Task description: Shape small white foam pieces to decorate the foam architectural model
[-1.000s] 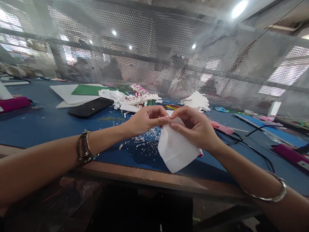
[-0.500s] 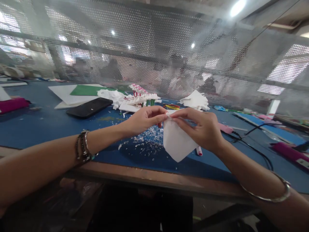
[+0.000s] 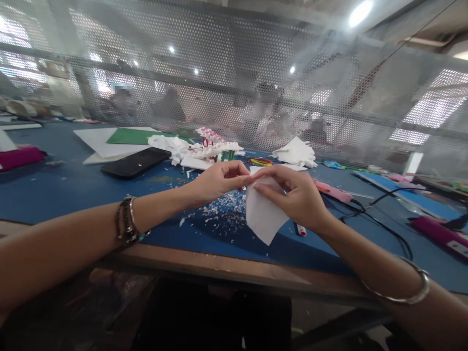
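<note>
A white sheet of thin paper (image 3: 265, 214) hangs in front of me above the table, its lower corner pointing down. At its top edge my left hand (image 3: 223, 181) pinches it between thumb and fingertips. My right hand (image 3: 296, 192) grips the same sheet just beside the left fingertips, thumb on the near side. The fold between the fingertips is too small to make out. Below the right hand lies a white tube with a red end (image 3: 301, 230), partly hidden. White paper scraps (image 3: 226, 209) are scattered on the blue table (image 3: 161, 234) under the hands.
A black phone (image 3: 136, 163) lies at left, near white and green sheets (image 3: 137, 136). Crumpled white paper (image 3: 171, 146) and small pink-and-white pieces (image 3: 210, 139) sit behind the hands. A white paper stack (image 3: 295, 152), a pink corded tool (image 3: 334, 191) and a magenta power strip (image 3: 440, 235) are rightward.
My right hand has shifted slightly left, closer to the left fingertips, and the sheet has turned and narrowed with it. My left hand stays almost in place.
</note>
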### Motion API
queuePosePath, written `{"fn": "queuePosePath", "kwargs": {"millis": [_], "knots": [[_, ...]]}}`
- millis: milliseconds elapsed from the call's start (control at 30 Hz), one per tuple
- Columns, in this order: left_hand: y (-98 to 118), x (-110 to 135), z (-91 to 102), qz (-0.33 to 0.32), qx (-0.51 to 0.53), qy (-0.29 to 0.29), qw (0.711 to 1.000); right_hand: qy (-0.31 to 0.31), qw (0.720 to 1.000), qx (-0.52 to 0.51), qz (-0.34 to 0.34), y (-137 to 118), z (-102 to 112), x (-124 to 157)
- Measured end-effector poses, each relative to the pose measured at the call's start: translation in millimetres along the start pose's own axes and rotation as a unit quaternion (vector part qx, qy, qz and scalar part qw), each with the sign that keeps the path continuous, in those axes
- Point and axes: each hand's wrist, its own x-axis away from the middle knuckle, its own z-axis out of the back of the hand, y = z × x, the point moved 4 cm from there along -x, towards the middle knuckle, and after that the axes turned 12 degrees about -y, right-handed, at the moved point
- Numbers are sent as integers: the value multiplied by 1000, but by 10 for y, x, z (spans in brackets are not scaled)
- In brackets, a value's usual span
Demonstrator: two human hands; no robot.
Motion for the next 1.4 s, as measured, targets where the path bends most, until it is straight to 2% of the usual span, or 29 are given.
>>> {"fn": "queuePosePath", "kwargs": {"millis": [100, 267, 500, 700, 933, 1167, 1400], "knots": [[-10, 5, -9, 22, 0, -22, 1000, -2, 1000, -6, -15, 19, 0, 8], [4, 15, 7, 30, -13, -19, 999, -2, 999, 27, -29, -5, 42, 12], [43, 25, -10, 28, -22, -21, 999, -19, 996, 87, -13, -57, 91, -9], [20, 22, -30, 18, -17, -41, 999, -19, 995, 101, 3, -48, 75, 1], [57, 26, -21, 14, -18, -22, 1000, 16, 996, 79, 24, -83, 113, 11], [38, 12, -22, 15, -8, -6, 1000, 12, 998, -59, -30, -2, 55, -6], [11, 1, -20, 18, -20, -4, 1000, 42, 995, -79, -50, 23, 22, -29]]}}
